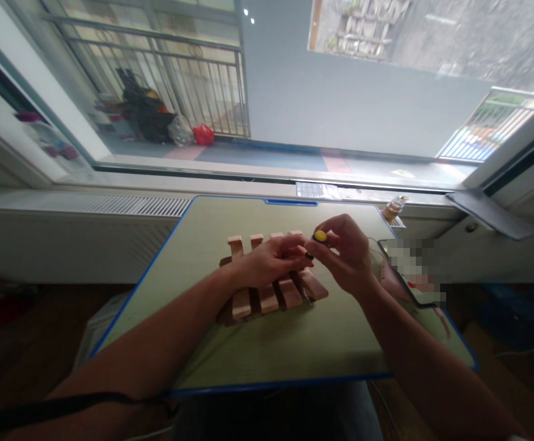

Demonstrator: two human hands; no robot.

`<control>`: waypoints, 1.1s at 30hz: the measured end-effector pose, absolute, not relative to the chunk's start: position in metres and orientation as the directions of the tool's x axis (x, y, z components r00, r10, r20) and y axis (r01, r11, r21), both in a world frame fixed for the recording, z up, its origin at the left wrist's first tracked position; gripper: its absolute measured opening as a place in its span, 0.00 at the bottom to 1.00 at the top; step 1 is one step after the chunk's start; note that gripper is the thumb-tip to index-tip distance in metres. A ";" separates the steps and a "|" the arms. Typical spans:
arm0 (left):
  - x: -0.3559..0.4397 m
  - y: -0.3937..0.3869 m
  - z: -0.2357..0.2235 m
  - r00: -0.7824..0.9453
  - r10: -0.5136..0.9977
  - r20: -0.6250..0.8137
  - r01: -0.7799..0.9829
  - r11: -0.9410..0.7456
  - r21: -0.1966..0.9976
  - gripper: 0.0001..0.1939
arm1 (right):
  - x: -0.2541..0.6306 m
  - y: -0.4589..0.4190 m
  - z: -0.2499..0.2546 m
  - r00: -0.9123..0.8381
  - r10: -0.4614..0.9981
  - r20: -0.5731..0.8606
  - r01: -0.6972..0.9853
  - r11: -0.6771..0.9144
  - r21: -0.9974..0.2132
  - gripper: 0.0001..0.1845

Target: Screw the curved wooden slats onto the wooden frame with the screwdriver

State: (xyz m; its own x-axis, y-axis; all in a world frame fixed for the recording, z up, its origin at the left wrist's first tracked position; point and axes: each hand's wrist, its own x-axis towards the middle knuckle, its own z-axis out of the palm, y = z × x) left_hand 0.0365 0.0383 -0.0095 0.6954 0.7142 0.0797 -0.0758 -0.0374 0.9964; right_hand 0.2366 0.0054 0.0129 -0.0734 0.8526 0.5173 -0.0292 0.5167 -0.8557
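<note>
My right hand [347, 257] is closed in a pinch round a small yellow-and-black tool [320, 236], its round yellow end facing up. The rest of this tool is mostly hidden by my fingers. My left hand [271, 260] reaches across a wooden slatted rack [241, 306], fingertips drawn together close to my right fingers. A small dark piece [310, 256] shows at the left fingertips; I cannot tell whether it belongs to the same tool. The rack lies on the table, its pale slats set over darker crosspieces. My left hand and wrist cover its middle.
The light table [267, 361] has a blue edge and stands against the window sill. A tablet or phone [409, 275], partly blurred, lies at the right edge. Behind are a glass bottle [393, 208], a dark flat sheet [482, 211] and a radiator [65, 239].
</note>
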 end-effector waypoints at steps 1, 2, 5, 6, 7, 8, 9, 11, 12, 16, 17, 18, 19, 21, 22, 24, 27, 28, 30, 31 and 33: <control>0.036 0.038 -0.009 0.691 0.719 0.076 -0.067 -0.040 0.997 0.22 | 0.238 0.005 0.014 -0.083 0.860 0.504 -0.040 0.503 -0.864 0.16; 0.036 0.038 -0.009 0.686 0.724 0.072 -0.059 -0.043 0.997 0.22 | 0.239 0.005 0.015 -0.097 0.865 0.492 -0.055 0.488 -0.871 0.15; 0.036 0.039 -0.008 0.678 0.732 0.071 -0.036 -0.063 0.997 0.21 | 0.244 0.005 0.016 -0.131 0.872 0.472 -0.084 0.465 -0.881 0.15; 0.035 0.040 -0.008 0.679 0.730 0.072 -0.026 -0.074 0.997 0.21 | 0.244 0.005 0.016 -0.134 0.873 0.470 -0.082 0.463 -0.883 0.14; 0.035 0.040 -0.007 0.683 0.727 0.075 -0.017 -0.086 0.996 0.21 | 0.245 0.005 0.016 -0.134 0.875 0.466 -0.077 0.460 -0.885 0.13; 0.034 0.041 -0.007 0.687 0.722 0.079 -0.008 -0.101 0.995 0.21 | 0.245 0.005 0.016 -0.132 0.877 0.462 -0.070 0.457 -0.887 0.12; 0.034 0.041 -0.006 0.692 0.717 0.083 0.000 -0.115 0.993 0.21 | 0.245 0.006 0.015 -0.126 0.879 0.459 -0.066 0.455 -0.888 0.12; 0.033 0.041 -0.003 0.701 0.707 0.090 0.015 -0.141 0.990 0.21 | 0.244 0.007 0.015 -0.114 0.877 0.467 -0.071 0.462 -0.884 0.12; 0.033 0.041 -0.002 0.705 0.704 0.090 0.021 -0.147 0.989 0.21 | 0.243 0.007 0.015 -0.105 0.871 0.480 -0.078 0.474 -0.877 0.12; 0.034 0.038 -0.001 0.701 0.709 0.073 -0.001 -0.101 0.995 0.24 | 0.237 0.009 0.013 -0.048 0.834 0.550 -0.085 0.545 -0.834 0.16; 0.035 0.037 -0.002 0.695 0.716 0.071 -0.016 -0.084 0.996 0.25 | 0.236 0.009 0.013 -0.038 0.827 0.560 -0.076 0.557 -0.827 0.17; 0.036 0.037 -0.004 0.689 0.721 0.073 -0.032 -0.070 0.997 0.26 | 0.234 0.009 0.012 -0.028 0.824 0.566 -0.063 0.563 -0.824 0.18; 0.036 0.037 -0.006 0.683 0.726 0.079 -0.048 -0.064 0.997 0.26 | 0.233 0.009 0.011 -0.020 0.823 0.567 -0.048 0.566 -0.823 0.20; 0.037 0.038 -0.010 0.673 0.733 0.095 -0.077 -0.059 0.995 0.25 | 0.233 0.009 0.010 -0.015 0.827 0.562 -0.023 0.562 -0.827 0.22; 0.038 0.038 -0.012 0.672 0.734 0.100 -0.087 -0.056 0.995 0.24 | 0.234 0.008 0.010 -0.023 0.832 0.555 -0.016 0.555 -0.832 0.22; 0.037 0.039 -0.014 0.675 0.731 0.097 -0.086 -0.053 0.995 0.24 | 0.238 0.007 0.011 -0.060 0.845 0.531 -0.020 0.531 -0.847 0.19; 0.036 0.041 -0.012 0.683 0.726 0.085 -0.048 -0.072 0.996 0.23 | 0.244 0.006 0.015 -0.128 0.860 0.494 -0.040 0.493 -0.869 0.16; 0.036 0.041 -0.011 0.684 0.725 0.088 -0.037 -0.085 0.996 0.23 | 0.246 0.006 0.016 -0.142 0.861 0.489 -0.042 0.489 -0.871 0.15; 0.034 0.041 -0.007 0.684 0.722 0.102 -0.019 -0.123 0.992 0.21 | 0.247 0.006 0.017 -0.147 0.861 0.487 -0.044 0.486 -0.873 0.12; 0.034 0.041 -0.005 0.687 0.718 0.108 -0.009 -0.141 0.990 0.21 | 0.246 0.006 0.017 -0.138 0.861 0.489 -0.046 0.488 -0.872 0.11; 0.033 0.040 -0.001 0.694 0.712 0.108 0.016 -0.165 0.986 0.21 | 0.244 0.007 0.016 -0.106 0.859 0.501 -0.056 0.498 -0.865 0.11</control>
State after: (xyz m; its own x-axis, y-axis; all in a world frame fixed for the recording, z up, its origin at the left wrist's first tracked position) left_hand 0.0334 0.0398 -0.0013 0.6941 0.7117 0.1081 0.0161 -0.1654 0.9861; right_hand 0.2439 0.0070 0.0164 -0.1060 0.8586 0.5015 -0.0561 0.4984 -0.8651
